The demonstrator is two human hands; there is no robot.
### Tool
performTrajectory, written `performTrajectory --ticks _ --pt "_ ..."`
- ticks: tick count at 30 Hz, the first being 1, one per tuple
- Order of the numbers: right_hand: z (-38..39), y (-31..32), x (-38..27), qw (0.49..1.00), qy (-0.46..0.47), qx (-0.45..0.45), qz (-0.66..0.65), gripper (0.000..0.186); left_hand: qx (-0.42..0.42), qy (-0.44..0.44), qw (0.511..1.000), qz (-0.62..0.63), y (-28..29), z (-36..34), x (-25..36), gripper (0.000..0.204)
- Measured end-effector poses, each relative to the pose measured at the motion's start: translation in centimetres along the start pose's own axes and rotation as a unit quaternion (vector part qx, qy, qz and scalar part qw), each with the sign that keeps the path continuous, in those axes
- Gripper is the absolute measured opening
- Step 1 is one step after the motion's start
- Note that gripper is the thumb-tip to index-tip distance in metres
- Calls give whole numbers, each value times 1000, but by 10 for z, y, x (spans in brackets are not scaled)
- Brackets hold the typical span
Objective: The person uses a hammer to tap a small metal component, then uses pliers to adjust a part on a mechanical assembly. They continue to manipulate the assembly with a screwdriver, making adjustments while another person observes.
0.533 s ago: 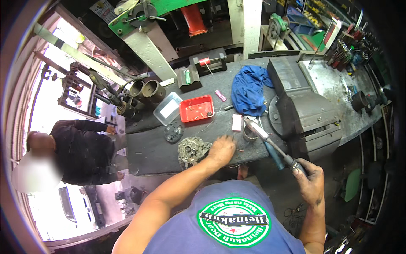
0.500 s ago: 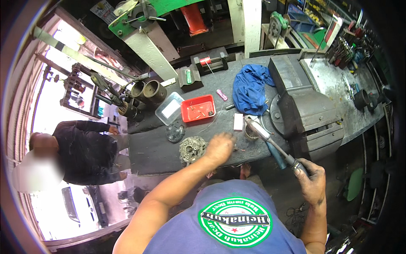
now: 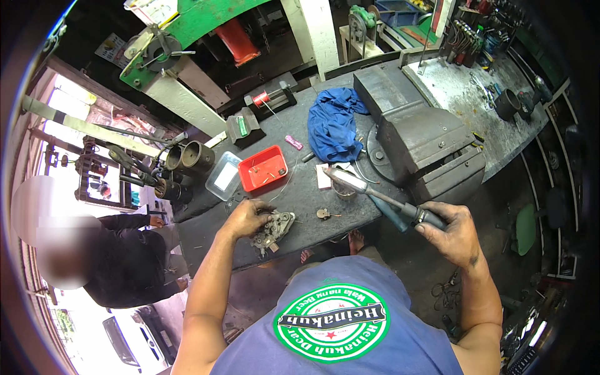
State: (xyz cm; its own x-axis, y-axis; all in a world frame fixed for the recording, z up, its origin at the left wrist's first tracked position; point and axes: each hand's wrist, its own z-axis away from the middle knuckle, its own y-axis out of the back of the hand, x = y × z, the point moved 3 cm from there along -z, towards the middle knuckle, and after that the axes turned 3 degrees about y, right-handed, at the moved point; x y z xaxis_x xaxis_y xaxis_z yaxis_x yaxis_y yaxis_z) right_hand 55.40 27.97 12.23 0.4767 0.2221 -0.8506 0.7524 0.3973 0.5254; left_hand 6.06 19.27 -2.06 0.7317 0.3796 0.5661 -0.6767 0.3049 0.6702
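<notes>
My left hand is closed on the rim of a grey metal alternator part near the bench's front edge, its fingertips partly hidden. In my right hand is what looks like a large soldering iron, gripped by its black handle. The iron's metal head points left, over a small round can. A blue-handled tool lies beneath the iron. Between my hands, a small brownish part with a short wire rests on the bench.
A red tray with small pieces and a clear plastic box sit behind my left hand. Blue cloth lies beside a big bench vise. Farther back is a red wire spool. Another person is at the left.
My left hand has moved left from beside the small brownish part onto the alternator part, which now sits tilted or turned. My right hand still holds the iron. The view has shifted.
</notes>
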Motion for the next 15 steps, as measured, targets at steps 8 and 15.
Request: performTrajectory --ticks 8,15 --pt "-12 0 -29 998 19 -17 50 38 -30 -45 998 -16 11 -13 -24 21" --pt "-13 -6 -63 964 175 17 198 51 182 -73 934 300 7 2 1 21"
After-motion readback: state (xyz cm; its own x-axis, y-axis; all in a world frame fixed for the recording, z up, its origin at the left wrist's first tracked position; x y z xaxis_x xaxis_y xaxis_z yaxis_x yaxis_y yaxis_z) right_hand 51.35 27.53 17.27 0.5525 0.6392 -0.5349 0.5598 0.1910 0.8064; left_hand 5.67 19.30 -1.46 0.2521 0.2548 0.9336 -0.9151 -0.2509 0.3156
